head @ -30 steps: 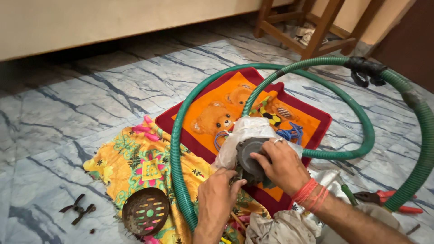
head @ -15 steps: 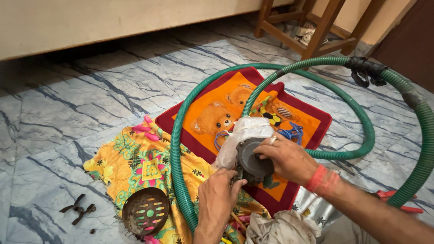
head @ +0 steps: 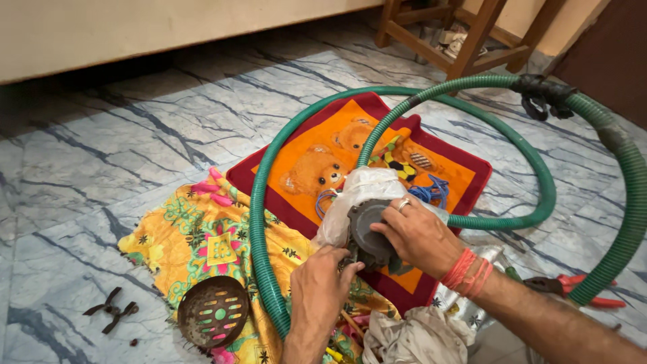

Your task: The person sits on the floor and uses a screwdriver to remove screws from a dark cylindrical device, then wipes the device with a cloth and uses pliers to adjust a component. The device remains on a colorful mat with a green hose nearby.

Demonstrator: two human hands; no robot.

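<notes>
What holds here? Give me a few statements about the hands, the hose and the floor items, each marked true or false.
1. Both hands grip the dark round part. True.
2. The green hose lies in a straight line. False: it coils in loops.
3. The right hand wears a ring. True.
4. The perforated round strainer sits on the wooden stool. False: it rests on the yellow cloth.
5. The left hand holds red-handled pliers. False: they lie on the floor.

Green hose (head: 539,195), slotted strainer (head: 213,320), pliers (head: 579,286)
</notes>
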